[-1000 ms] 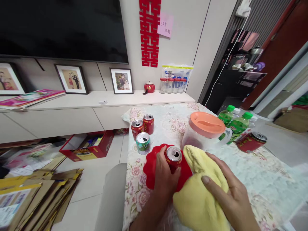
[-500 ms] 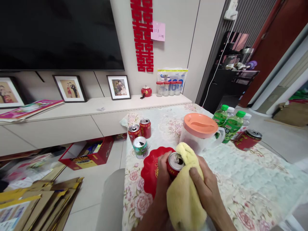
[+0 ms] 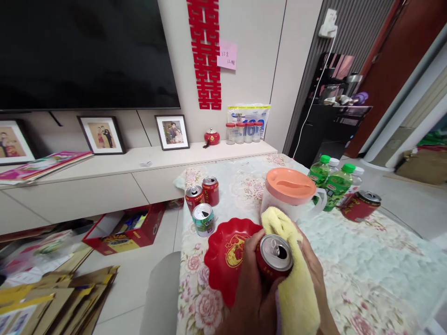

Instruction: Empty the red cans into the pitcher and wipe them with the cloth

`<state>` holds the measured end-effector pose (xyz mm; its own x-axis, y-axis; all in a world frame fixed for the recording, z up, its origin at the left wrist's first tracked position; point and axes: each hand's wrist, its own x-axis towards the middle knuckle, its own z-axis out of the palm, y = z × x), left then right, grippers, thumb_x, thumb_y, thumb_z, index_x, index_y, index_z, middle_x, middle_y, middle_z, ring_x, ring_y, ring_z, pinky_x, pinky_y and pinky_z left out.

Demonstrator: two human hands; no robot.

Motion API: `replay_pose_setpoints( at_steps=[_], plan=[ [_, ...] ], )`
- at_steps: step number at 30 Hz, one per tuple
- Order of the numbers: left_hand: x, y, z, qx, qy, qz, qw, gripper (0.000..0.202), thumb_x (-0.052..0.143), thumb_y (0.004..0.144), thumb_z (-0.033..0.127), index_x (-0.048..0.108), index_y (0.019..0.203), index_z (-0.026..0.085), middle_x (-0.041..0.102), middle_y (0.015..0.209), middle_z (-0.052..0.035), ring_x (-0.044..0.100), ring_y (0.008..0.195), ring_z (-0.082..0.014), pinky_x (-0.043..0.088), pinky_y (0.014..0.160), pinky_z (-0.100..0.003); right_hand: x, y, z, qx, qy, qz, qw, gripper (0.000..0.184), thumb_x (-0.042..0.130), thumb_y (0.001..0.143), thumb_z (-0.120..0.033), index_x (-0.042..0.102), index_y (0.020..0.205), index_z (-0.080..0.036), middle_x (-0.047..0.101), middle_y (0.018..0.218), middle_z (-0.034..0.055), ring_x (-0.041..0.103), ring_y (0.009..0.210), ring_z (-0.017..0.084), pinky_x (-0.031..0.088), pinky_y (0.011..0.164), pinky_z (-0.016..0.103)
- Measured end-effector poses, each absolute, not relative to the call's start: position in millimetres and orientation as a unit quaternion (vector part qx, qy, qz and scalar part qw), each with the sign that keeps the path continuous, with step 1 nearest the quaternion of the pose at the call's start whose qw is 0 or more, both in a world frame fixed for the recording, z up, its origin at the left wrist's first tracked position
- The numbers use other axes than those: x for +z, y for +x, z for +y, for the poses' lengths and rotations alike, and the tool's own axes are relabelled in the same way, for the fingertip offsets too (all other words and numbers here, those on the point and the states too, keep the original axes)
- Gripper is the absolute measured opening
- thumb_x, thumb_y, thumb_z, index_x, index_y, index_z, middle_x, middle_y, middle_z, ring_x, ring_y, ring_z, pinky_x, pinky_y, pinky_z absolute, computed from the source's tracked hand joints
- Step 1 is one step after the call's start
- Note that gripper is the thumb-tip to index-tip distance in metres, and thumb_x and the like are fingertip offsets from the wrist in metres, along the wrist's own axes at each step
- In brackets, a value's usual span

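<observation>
An opened red drink can (image 3: 275, 252) is gripped in my left hand (image 3: 252, 274), its top tilted toward me. My right hand (image 3: 313, 265) is closed on a yellow cloth (image 3: 298, 293), which is pressed around the can's right side. Most of the right fingers are hidden behind the cloth. Just left of my hands lies a red scalloped plate (image 3: 218, 251) with a gold design, partly covered by my left hand. Behind the cloth stands a clear pitcher (image 3: 291, 188) with an orange lid.
Two red cans (image 3: 211, 190) and a green-white can (image 3: 203, 219) stand at the table's left edge. Several bottles (image 3: 337, 186) with green or white caps and another red can (image 3: 362, 205) are at the right. A flowered cloth (image 3: 206, 298) covers the table; cardboard (image 3: 80, 298) lies on the floor.
The can and both hands have moved right and nearer to me. More of the plate shows now. The cloth has shifted from the can's front to its right side.
</observation>
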<state>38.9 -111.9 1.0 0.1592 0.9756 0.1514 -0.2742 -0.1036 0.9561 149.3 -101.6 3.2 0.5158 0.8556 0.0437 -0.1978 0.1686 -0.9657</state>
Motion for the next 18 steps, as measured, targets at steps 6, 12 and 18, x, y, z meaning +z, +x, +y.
replay_pose_setpoints(
  at_steps=[6,12,18],
  plan=[
    [1,37,-103,0.559,0.487,0.329,0.585,0.072,0.078,0.086,0.054,0.051,0.148,0.028,0.059,0.153,-0.0111,0.057,0.139,-0.0352,0.045,0.119,-0.046,-4,149,-108,0.35,-0.538,-0.334,0.691,0.061,0.059,0.097,-0.062,0.063,0.147,-0.025,0.065,0.151,0.0083,0.064,0.135,0.03,0.053,0.109,0.038],
    [14,41,-91,0.584,0.502,0.292,0.568,0.072,0.084,0.08,0.056,0.054,0.14,0.028,0.07,0.134,-0.0089,0.067,0.122,-0.0308,0.052,0.107,-0.042,-3,144,-120,0.234,-0.558,-0.411,0.682,0.057,0.051,0.103,-0.055,0.055,0.153,-0.028,0.058,0.157,0.0095,0.055,0.143,0.034,0.048,0.115,0.048],
    [7,56,-101,0.654,0.474,0.283,0.517,0.065,0.075,0.086,0.062,0.057,0.137,0.025,0.072,0.127,-0.0103,0.07,0.112,-0.0298,0.054,0.103,-0.041,3,137,-127,0.094,-0.546,-0.488,0.675,0.057,0.044,0.105,-0.061,0.054,0.152,-0.031,0.049,0.16,0.0103,0.043,0.15,0.038,0.037,0.121,0.056]
  ],
)
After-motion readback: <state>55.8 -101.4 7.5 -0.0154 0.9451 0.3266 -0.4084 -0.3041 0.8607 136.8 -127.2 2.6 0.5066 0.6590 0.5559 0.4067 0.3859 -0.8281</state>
